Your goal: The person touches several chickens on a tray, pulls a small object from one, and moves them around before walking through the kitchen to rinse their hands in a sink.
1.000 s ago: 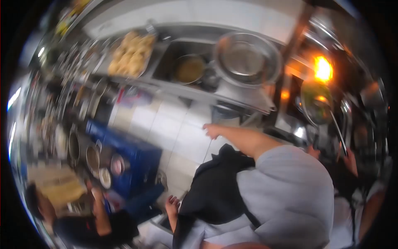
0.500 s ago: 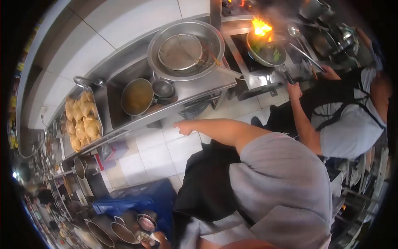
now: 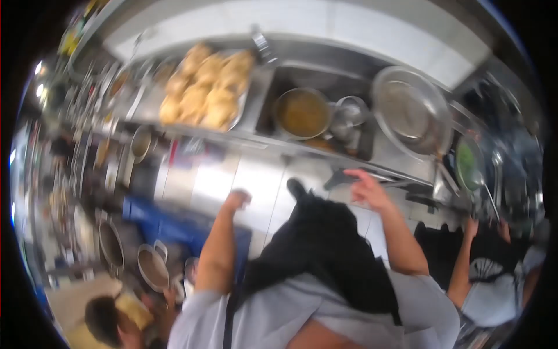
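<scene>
Over the pale floor tiles, my left hand [image 3: 237, 199] hangs in front of me, touching nothing; motion smears its fingers. My right hand [image 3: 367, 189] is empty, its fingers apart and pointing toward the counter edge. Across from my left hand lies a tray [image 3: 237, 121] heaped with pale yellow whole chickens [image 3: 203, 93]. Beyond my right hand, a pot of yellow-brown liquid [image 3: 303, 113] sits in the sink [image 3: 270, 93]. Small metal pans [image 3: 349, 113] are beside that pot, and a wide metal basin [image 3: 411, 110] stands to their right.
To the right, a co-worker's hand [image 3: 472, 225] is at a pan with green food [image 3: 467, 160]. Another person [image 3: 107, 323] is at lower left by several pots [image 3: 154, 267]. A blue bin [image 3: 168, 224] stands left of me. A faucet [image 3: 263, 45] rises behind the sink.
The view has swung left, so the counter things appear farther right. My left hand has come into view. My right arm, earlier stretched across, now points forward. The pan's flame no longer shows.
</scene>
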Demonstrator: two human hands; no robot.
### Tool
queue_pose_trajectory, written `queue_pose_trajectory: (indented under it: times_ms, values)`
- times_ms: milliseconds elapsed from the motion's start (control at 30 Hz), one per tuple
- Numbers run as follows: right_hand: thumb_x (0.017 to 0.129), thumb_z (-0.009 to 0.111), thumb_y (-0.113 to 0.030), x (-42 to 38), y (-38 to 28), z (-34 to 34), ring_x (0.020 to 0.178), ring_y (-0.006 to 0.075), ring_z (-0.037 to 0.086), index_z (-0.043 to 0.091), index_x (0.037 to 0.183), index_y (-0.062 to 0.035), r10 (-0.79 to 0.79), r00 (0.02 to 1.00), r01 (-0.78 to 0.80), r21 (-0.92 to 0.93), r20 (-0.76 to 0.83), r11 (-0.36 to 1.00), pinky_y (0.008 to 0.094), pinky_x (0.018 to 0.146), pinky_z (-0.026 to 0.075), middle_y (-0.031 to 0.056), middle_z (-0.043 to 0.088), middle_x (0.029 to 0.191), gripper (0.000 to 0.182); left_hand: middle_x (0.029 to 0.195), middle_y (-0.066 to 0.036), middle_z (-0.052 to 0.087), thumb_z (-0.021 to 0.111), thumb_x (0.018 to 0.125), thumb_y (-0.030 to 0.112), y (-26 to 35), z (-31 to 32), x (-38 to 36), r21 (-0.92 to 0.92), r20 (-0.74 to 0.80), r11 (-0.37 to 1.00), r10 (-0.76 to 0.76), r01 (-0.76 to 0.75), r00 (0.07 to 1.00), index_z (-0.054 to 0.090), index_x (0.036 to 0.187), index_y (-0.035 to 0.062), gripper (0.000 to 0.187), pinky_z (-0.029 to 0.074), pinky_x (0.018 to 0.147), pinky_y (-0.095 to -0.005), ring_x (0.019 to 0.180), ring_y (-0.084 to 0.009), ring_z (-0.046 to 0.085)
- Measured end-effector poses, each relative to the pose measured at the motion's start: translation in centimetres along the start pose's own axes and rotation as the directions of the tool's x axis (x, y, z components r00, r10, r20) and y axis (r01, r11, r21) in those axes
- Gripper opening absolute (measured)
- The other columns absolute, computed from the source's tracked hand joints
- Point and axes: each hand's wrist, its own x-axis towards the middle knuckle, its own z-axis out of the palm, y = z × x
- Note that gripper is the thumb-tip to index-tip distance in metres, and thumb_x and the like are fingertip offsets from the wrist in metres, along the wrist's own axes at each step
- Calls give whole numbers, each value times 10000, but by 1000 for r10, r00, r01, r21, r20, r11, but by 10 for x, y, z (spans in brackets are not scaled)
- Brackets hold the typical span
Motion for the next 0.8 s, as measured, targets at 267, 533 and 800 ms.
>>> queue_pose_trajectory:
  times_ms: [267, 533, 800]
  values:
    - [938, 555, -80, 179, -49, 62, 520, 40, 431, 601, 1190, -47, 2, 995, 20, -223, 96, 975, 230, 508, 400, -40, 491, 624, 259, 900, -198, 654, 796, 706, 207, -85, -46, -8, 97, 24, 923, -376, 372, 926, 608, 967, -24, 396, 529, 793, -444, 926, -358, 632]
    - [916, 565, -62, 319, -112, 184, 553, 34, 347, 660, 1047, -28, -14, 882, 254, -451, 470, 856, 237, 505, 284, -69, 434, 639, 166, 763, -168, 637, 468, 983, 255, -69, -44, -81, -748, 150, 184, -889, 637, 433, 626, 905, -21, 328, 531, 596, -397, 589, -282, 626]
    - [919, 550, -50, 425, -130, 335, 617, 21, 339, 648, 1071, -12, -104, 849, 267, -252, 518, 930, 214, 564, 268, -90, 417, 681, 185, 686, -48, 592, 538, 919, 219, -238, 11, -143, -857, 251, 101, -773, 505, 582, 634, 882, 35, 210, 461, 435, -284, 539, -144, 569]
